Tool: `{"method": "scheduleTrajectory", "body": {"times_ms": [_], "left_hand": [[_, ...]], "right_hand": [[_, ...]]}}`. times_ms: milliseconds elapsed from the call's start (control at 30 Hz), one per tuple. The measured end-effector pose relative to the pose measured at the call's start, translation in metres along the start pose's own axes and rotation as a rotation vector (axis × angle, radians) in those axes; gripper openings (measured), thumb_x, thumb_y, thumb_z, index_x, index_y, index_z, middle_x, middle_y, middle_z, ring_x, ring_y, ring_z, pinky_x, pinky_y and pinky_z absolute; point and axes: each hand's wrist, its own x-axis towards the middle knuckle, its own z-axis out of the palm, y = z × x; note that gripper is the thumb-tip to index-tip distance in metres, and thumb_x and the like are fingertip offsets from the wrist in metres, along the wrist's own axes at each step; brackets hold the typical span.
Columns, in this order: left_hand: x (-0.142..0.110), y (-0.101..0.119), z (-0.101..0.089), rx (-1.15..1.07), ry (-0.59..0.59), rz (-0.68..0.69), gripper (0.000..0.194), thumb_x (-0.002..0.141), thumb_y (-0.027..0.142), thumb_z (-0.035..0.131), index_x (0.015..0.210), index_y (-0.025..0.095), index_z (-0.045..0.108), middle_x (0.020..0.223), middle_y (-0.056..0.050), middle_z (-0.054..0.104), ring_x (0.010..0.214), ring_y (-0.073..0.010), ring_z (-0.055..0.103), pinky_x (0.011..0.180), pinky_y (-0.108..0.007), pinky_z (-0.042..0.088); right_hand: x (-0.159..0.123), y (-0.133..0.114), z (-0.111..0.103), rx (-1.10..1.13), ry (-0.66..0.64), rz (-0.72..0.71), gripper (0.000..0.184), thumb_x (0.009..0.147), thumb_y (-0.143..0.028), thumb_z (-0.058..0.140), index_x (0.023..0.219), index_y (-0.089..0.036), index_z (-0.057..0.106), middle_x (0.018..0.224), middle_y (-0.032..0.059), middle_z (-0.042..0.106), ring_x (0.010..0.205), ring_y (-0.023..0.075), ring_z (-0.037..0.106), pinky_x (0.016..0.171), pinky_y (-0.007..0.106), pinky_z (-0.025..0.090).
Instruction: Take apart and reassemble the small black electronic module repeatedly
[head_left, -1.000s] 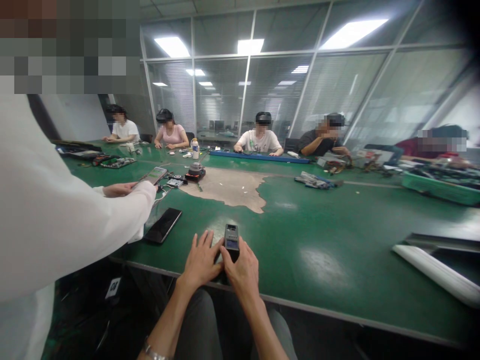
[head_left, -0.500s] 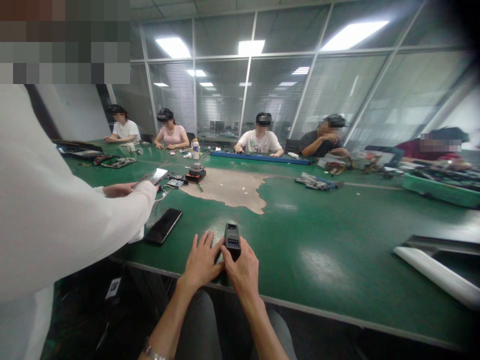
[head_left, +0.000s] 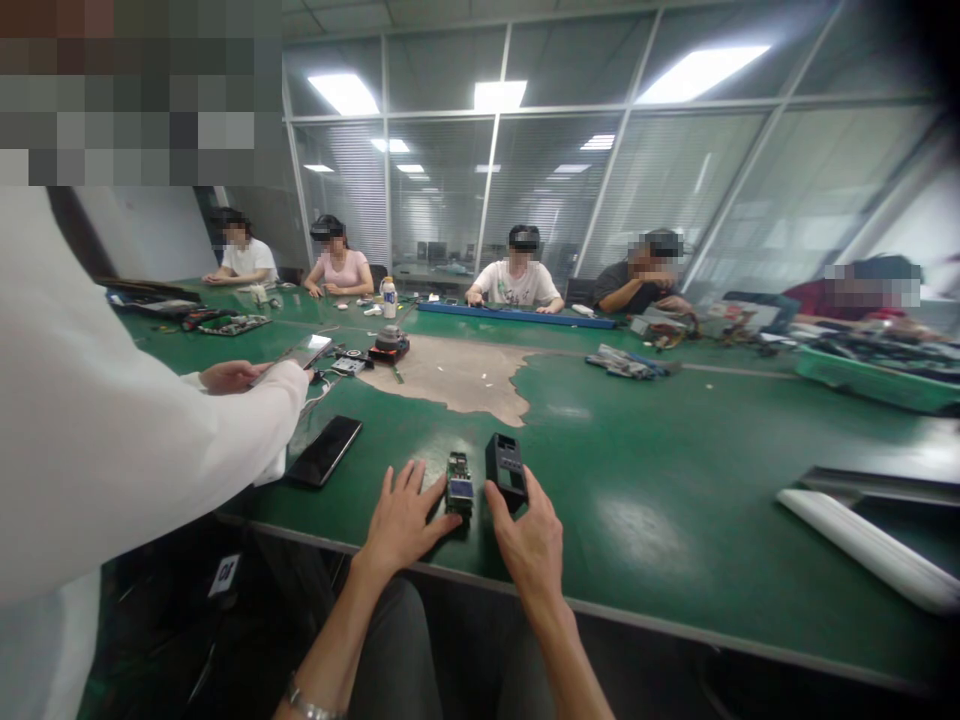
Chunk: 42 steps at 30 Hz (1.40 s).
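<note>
A small green circuit board with a little bluish display stands on the table in front of me. My left hand lies beside it with fingers spread, index finger and thumb touching or nearly touching its left and near edges. To the right of the board, my right hand grips a black plastic housing between thumb and fingers. The housing is tilted and has cut-out openings in its face. A gap of green tabletop separates housing and board.
A black smartphone lies to the left, by a white-sleeved person's arm; that person holds another phone. Grey gloves lie farther off. At right are a white-edged panel and a green basket of parts. Several people sit opposite.
My right hand has moved the black housing to the right, off the circuit board, which now shows uncovered. The left hand stays in nearly the same place.
</note>
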Motion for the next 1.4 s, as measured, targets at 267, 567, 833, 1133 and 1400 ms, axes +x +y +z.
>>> {"method": "scheduleTrajectory", "body": {"times_ms": [267, 567, 833, 1133, 1400], "left_hand": [[0.000, 0.001, -0.001, -0.009, -0.009, -0.007, 0.070, 0.091, 0.077, 0.031, 0.147, 0.036, 0.043, 0.157, -0.010, 0.036, 0.146, -0.0327, 0.026, 0.116, -0.059, 0.016], [0.002, 0.002, 0.001, 0.003, -0.032, -0.007, 0.073, 0.090, 0.078, 0.030, 0.147, 0.035, 0.043, 0.158, -0.011, 0.034, 0.146, -0.0348, 0.025, 0.115, -0.061, 0.016], [0.003, 0.003, 0.003, 0.005, -0.030, -0.004, 0.071, 0.090, 0.077, 0.032, 0.148, 0.036, 0.041, 0.159, -0.009, 0.033, 0.146, -0.0337, 0.025, 0.116, -0.060, 0.017], [0.004, 0.004, 0.003, 0.025, -0.047, -0.013, 0.073, 0.091, 0.077, 0.032, 0.148, 0.033, 0.041, 0.159, -0.010, 0.030, 0.147, -0.0333, 0.024, 0.117, -0.059, 0.017], [0.003, 0.003, 0.006, 0.018, -0.035, -0.008, 0.073, 0.090, 0.077, 0.032, 0.148, 0.032, 0.043, 0.159, -0.011, 0.031, 0.147, -0.0337, 0.024, 0.117, -0.059, 0.016]], "right_hand": [[0.000, 0.053, -0.012, -0.201, 0.015, -0.013, 0.068, 0.085, -0.059, 0.052, 0.129, -0.008, 0.057, 0.126, 0.0213, 0.062, 0.124, 0.0327, 0.053, 0.104, 0.046, 0.040], [-0.009, 0.060, -0.012, -0.343, -0.041, -0.006, 0.073, 0.083, -0.058, 0.056, 0.132, -0.005, 0.056, 0.131, 0.0252, 0.058, 0.130, 0.0364, 0.048, 0.107, 0.050, 0.034], [-0.012, 0.058, -0.016, -0.291, -0.006, -0.007, 0.097, 0.078, -0.068, 0.056, 0.144, 0.001, 0.039, 0.141, 0.0247, 0.050, 0.135, 0.0354, 0.042, 0.110, 0.047, 0.032], [-0.014, 0.064, -0.019, -0.285, -0.028, 0.005, 0.095, 0.078, -0.069, 0.055, 0.145, -0.003, 0.041, 0.142, 0.0219, 0.050, 0.138, 0.0335, 0.038, 0.111, 0.046, 0.032], [-0.015, 0.060, -0.019, -0.367, -0.063, 0.010, 0.089, 0.079, -0.066, 0.057, 0.141, -0.003, 0.046, 0.139, 0.0250, 0.052, 0.136, 0.0347, 0.041, 0.110, 0.047, 0.032]]}}
